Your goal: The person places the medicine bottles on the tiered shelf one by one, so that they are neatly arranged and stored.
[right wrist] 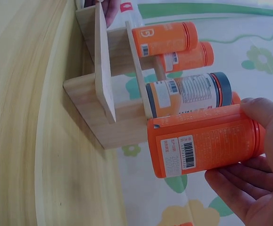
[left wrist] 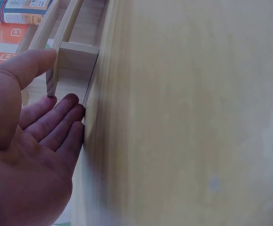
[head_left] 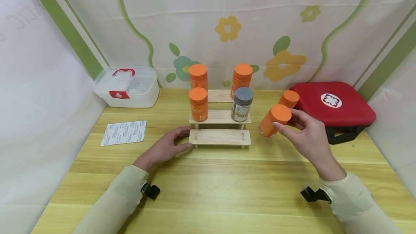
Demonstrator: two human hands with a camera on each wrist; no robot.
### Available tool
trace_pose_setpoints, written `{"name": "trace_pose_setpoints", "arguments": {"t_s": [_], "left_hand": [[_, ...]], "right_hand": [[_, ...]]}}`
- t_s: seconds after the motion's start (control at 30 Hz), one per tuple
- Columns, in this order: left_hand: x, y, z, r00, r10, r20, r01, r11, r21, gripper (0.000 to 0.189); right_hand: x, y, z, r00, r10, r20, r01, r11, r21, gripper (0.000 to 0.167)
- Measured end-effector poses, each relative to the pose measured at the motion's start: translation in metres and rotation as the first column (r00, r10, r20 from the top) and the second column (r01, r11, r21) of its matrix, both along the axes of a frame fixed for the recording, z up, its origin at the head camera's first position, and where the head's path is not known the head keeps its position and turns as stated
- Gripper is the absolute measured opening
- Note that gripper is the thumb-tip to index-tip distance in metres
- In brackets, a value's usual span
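A three-step wooden rack stands mid-table. Two orange bottles stand on its top step; an orange bottle and a grey-capped bottle stand on the middle step. The lowest step is bare. My right hand holds an orange bottle tilted, just right of the rack and off the table. Another orange bottle stands behind it. My left hand rests flat with straight fingers against the rack's left end.
A red zip case with a white cross lies at the back right. A clear first-aid box sits at the back left, with a white printed sheet in front of it. Cloth walls close in the table.
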State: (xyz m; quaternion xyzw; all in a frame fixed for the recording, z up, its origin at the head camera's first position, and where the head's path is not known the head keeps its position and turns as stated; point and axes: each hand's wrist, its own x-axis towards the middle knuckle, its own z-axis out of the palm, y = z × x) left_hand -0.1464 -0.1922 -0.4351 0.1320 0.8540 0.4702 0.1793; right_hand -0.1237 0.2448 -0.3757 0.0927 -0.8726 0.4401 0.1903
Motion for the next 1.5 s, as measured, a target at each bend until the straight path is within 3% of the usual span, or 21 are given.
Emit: {"name": "trace_pose_setpoints", "arguments": {"t_s": [0.53,0.83,1.23,1.5], "left_hand": [[-0.001,0.0,0.0,1.0,-0.003,0.006,0.002,1.0,0.007,0.07],[-0.001,-0.001,-0.002,1.0,-0.001,0.006,0.001,1.0,0.001,0.071],[-0.002,-0.001,-0.002,1.0,0.0,0.012,0.0,1.0,0.005,0.07],[-0.002,-0.001,-0.002,1.0,0.001,0.011,-0.001,1.0,0.0,0.069]], "right_hand": [[0.005,-0.022,0.011,0.994,0.094,-0.063,-0.095,0.995,-0.01,0.053],[0.005,-0.036,0.008,0.981,0.153,-0.123,-0.156,0.987,-0.023,0.055],[0.006,-0.055,0.005,0.963,0.23,-0.14,-0.228,0.973,0.029,0.053],[0.005,-0.067,0.007,0.951,0.269,-0.152,-0.272,0.962,0.001,0.054]]}}
